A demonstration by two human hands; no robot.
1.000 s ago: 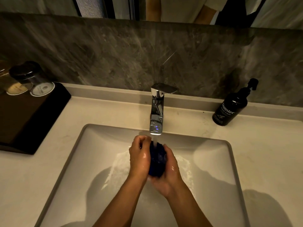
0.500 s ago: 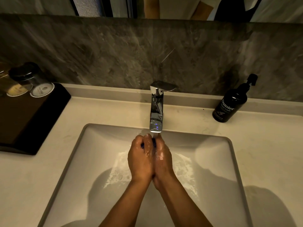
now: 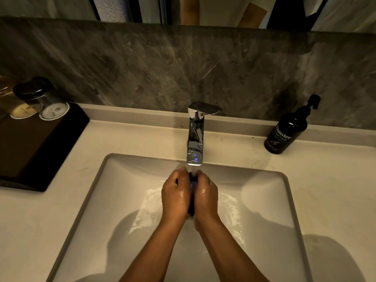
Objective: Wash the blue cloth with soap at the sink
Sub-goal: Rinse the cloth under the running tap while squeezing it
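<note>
The blue cloth [image 3: 192,187] is bunched up and squeezed between my two palms, with only a narrow dark-blue strip showing. My left hand [image 3: 176,195] and my right hand [image 3: 206,197] press it from both sides, both wet and glistening. They hang over the white sink [image 3: 114,200], right under the spout of the chrome tap [image 3: 195,139]. Water runs from the spout onto the cloth. A black pump bottle of hand wash [image 3: 286,131] stands on the counter at the back right.
A black tray [image 3: 40,143] with two upturned glasses [image 3: 50,102] sits on the counter to the left. A grey stone splashback rises behind the tap, with a mirror's lower edge above it. Foamy water lies in the basin beneath my hands.
One second ago my palms were apart with the blue cloth showing between them. They have closed tight around it and stay pressed together under the running water.
</note>
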